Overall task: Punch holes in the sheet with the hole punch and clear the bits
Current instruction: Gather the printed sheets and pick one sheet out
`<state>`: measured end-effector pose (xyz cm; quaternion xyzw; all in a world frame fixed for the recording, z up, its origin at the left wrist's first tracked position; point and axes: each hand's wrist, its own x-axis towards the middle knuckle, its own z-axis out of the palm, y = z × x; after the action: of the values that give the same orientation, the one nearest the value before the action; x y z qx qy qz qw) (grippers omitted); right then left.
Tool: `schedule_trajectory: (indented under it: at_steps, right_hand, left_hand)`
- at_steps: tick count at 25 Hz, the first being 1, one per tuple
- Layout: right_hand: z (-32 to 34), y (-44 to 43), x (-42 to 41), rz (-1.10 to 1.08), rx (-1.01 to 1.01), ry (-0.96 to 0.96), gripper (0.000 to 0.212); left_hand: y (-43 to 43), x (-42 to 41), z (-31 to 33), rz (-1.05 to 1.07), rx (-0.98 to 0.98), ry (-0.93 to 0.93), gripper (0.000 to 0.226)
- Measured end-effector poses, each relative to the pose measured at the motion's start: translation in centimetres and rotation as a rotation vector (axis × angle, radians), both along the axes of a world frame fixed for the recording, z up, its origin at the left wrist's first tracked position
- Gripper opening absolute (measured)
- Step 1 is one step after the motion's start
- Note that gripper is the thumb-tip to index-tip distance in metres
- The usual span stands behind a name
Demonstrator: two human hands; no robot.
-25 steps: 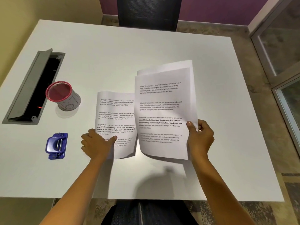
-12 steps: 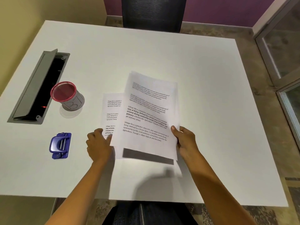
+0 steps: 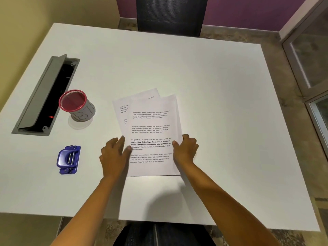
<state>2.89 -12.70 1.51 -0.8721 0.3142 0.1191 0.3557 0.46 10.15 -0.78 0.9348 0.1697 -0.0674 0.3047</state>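
Note:
A few printed white sheets (image 3: 150, 128) lie in a loose, slightly fanned stack on the white table (image 3: 221, 103), in front of me. My left hand (image 3: 114, 155) rests at the stack's left edge, its fingers fairly straight and its thumb touching the top sheet. At the stack's right edge, my right hand (image 3: 186, 148) pinches the sheets, thumb on top and fingers curled at the edge. The blue hole punch (image 3: 68, 159) sits on the table well to the left of my left hand, untouched.
A grey mesh cup with a pink rim (image 3: 77, 105) stands left of the sheets. Beyond it, an open grey cable tray (image 3: 44, 96) is set into the table. A dark chair (image 3: 170, 15) stands at the far edge. Glass panels (image 3: 312, 68) are on the right.
My right hand has brought the raised sheets down and left onto the sheet under my left hand. The sheets now lie flat together in one stack. My left hand has stayed at the left edge.

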Motion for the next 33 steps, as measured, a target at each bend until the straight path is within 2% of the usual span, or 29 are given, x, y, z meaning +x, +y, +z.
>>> schedule_trajectory:
  at_steps: [2, 4, 7, 12, 18, 20, 23, 25, 27, 30, 33]
  right_hand:
    - [-0.2, 0.6, 0.3, 0.047, -0.062, -0.005, 0.04]
    - [-0.4, 1.1, 0.5, 0.096, -0.054, -0.067, 0.044]
    - [-0.4, 1.6, 0.9, 0.174, -0.049, -0.075, 0.046]
    - [0.8, 2.1, 1.6, 0.139, -0.009, -0.05, 0.046]
    - [0.7, 2.4, 1.5, -0.056, 0.295, 0.037, 0.046]
    - [0.5, 1.7, 0.9, -0.087, 0.3, 0.009, 0.039]
    - [0.6, -0.1, -0.6, -0.013, 0.235, -0.069, 0.023]
    - [0.7, -1.4, -1.9, 0.019, 0.206, -0.121, 0.016]
    - [0.9, -2.5, -2.8, 0.013, 0.211, -0.145, 0.017]
    - [2.1, -3.9, -3.6, 0.005, 0.237, -0.194, 0.019]
    - [3.6, -5.0, -3.7, -0.016, 0.32, -0.256, 0.015]
  left_hand:
    - [-0.7, -0.8, -0.6, -0.154, 0.213, 0.032, 0.064]
    - [-1.3, -1.4, -1.1, -0.207, 0.262, 0.022, 0.071]
    - [-1.5, -1.5, -1.6, -0.193, 0.213, 0.064, 0.074]
    - [-1.3, -1.3, -1.4, -0.222, 0.198, 0.06, 0.076]
    - [-0.9, -1.4, -1.3, -0.246, 0.183, 0.072, 0.077]
    - [-0.8, -1.5, -1.4, -0.248, 0.168, 0.073, 0.077]
    - [-1.1, -1.9, -1.4, -0.257, 0.121, 0.055, 0.081]
    - [-1.6, -2.4, -1.3, -0.221, 0.053, 0.056, 0.083]
    - [-2.6, -2.9, -1.0, -0.111, -0.121, 0.008, 0.083]
    - [-4.0, -2.8, 0.5, 0.232, -0.483, -0.086, 0.075]
    - [-4.0, -1.1, 1.9, 0.434, -0.691, -0.038, 0.068]
